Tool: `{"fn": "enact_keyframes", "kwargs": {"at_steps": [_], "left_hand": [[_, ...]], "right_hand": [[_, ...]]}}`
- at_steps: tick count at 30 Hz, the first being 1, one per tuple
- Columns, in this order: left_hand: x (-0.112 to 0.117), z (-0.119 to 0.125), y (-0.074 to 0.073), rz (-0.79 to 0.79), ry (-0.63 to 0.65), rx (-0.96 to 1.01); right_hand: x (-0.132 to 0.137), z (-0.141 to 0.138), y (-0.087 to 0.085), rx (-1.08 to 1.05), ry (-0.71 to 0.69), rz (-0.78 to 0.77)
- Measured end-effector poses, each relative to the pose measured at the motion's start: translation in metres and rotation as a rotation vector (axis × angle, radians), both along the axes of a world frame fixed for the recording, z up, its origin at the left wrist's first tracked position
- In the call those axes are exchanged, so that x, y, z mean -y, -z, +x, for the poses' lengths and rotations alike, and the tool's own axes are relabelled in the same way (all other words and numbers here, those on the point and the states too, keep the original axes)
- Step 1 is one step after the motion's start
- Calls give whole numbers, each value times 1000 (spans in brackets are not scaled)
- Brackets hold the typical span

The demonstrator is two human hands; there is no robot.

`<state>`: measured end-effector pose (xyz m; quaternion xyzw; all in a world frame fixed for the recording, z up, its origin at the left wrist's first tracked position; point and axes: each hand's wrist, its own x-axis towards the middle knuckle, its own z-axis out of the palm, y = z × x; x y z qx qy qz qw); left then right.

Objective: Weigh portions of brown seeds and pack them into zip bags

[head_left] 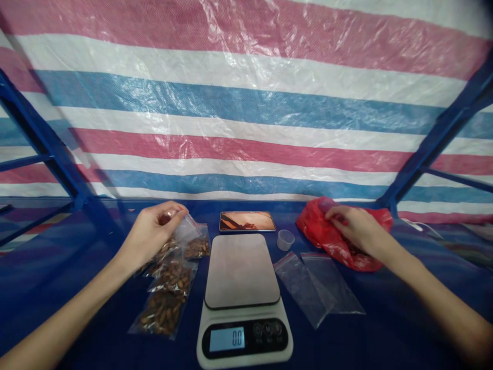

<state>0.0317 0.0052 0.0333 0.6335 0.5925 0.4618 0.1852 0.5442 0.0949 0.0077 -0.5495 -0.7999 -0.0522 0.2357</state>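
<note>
My left hand (159,226) is closed, thumb and fingers pinching the top of a clear zip bag (188,228) above several filled ones. Brown, seed-like pieces that look like nuts fill the zip bag (165,303) lying nearest me on the left. On the right, my right hand (354,228) is at a crumpled red plastic bag (311,221), its fingertips closed on the bag's edge. Dark contents show slightly under that hand. Between my hands stands a kitchen scale (242,272) with a bare metal plate, and its display (227,339) reads 0.0.
A small clear plastic cup (285,240) stands right of the scale. Two flat zip bags (304,288) lie overlapping in front of it. A phone (247,221) rests behind the scale. Blue metal frame bars (435,133) and a striped plastic sheet (246,123) bound the blue table.
</note>
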Motion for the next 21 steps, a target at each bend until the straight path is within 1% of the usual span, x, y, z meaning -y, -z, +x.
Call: {"fn": "enact_keyframes", "kwargs": {"at_steps": [2,3,6,9,12,16,18,21], "left_hand": [[-2,-7,9,23,-79,-60],[-3,-10,13,32,-95,-86],[-7,-18,23,65,-63,-171],[-12,-22,29,124,-24,-278],[-11,-21,29,206,7,-311],[-3,-18,23,296,16,-281],[1,-16,23,323,33,-273],[4,-15,24,348,59,-281]], "right_hand": [[-2,6,12,37,-3,-4],[-4,9,16,44,-17,-8],[-8,13,26,51,-53,-23],[-10,13,30,24,-120,-56],[-10,10,31,-18,-168,-72],[-11,8,36,-87,-152,-47],[-10,7,39,-165,-133,-104],[-8,6,40,-341,-85,-210]]}}
